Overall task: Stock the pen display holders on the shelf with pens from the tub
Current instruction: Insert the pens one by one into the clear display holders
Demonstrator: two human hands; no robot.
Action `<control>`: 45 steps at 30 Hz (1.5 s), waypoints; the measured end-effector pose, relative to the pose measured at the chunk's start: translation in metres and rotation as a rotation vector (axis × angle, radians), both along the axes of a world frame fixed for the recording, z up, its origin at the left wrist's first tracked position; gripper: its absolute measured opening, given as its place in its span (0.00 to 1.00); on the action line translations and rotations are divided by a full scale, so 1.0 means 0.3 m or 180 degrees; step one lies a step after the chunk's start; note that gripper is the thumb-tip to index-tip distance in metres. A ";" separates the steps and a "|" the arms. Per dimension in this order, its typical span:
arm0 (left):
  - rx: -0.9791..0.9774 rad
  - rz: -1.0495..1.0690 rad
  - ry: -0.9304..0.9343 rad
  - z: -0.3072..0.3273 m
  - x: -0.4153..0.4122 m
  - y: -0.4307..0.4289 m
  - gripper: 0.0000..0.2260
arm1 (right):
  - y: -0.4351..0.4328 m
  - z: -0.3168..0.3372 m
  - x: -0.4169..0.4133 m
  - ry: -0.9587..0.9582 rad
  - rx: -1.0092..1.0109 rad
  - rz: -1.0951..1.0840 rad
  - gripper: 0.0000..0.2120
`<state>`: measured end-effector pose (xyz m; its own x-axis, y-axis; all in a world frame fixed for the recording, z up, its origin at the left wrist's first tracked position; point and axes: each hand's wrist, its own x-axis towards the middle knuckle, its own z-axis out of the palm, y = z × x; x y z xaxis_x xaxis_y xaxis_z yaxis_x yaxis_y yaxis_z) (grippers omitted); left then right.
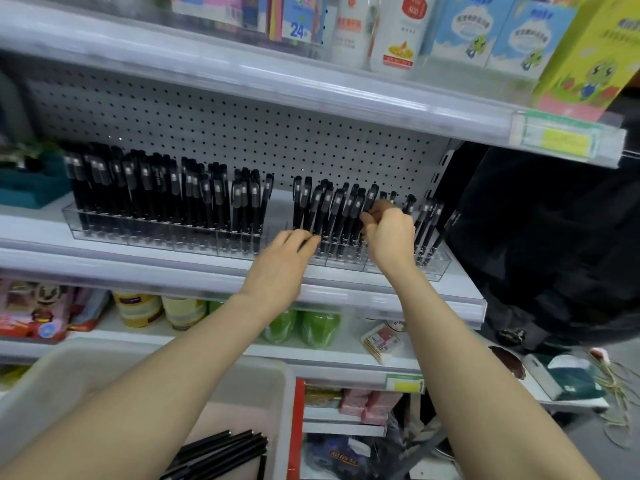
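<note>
The pens (156, 188) are black, thin and light. They are stiff and smooth, so one could slip from a loose hold. I think the best place to hold one is the middle of its body, with finger and thumb.

Two clear holders stand on the shelf (31, 230). The left holder (138, 234) runs from near the left end to the middle and looks full. The right holder (346, 260) sits by the right end, close to the front edge, and has gaps. The standing pens are too many to count.

Both hands are at the right holder. The left hand (287, 261) has curled fingers and seems to pinch a pen (321, 213) low down. The right hand (389, 233) pinches the top of another pen (371, 197).

One tub (277, 393) waits below the shelf's front edge. A small bunch of loose pens (225, 448) lies in it, maybe six.
</note>
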<state>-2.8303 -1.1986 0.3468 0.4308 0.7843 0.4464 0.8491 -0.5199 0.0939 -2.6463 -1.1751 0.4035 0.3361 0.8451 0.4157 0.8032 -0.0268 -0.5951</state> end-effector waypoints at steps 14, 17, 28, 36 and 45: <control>-0.0167 -0.0458 -0.0127 -0.016 -0.088 -0.007 0.28 | -0.099 -0.064 -0.098 0.0358 0.0303 -0.0284 0.14; -0.0180 -0.0509 -0.0224 -0.044 -0.171 -0.067 0.25 | -0.159 -0.106 -0.176 0.0626 0.0575 -0.0220 0.18; -0.0350 0.0074 -0.0464 -0.333 -0.640 -0.314 0.18 | -0.463 -0.420 -0.579 0.0557 -0.0174 0.0733 0.08; -0.0457 0.0098 -0.0397 -0.455 -0.701 -0.345 0.24 | -0.580 -0.578 -0.700 0.0198 -0.1586 0.1249 0.05; -0.0668 0.0196 -0.0514 -0.461 -0.703 -0.362 0.25 | -0.587 -0.609 -0.702 -0.0809 -0.2168 0.2009 0.11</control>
<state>-3.0411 -1.3073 0.2086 0.3158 0.8895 0.3303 0.8439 -0.4224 0.3308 -2.8568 -1.3512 0.2207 -0.2957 0.9264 -0.2333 0.8907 0.1791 -0.4179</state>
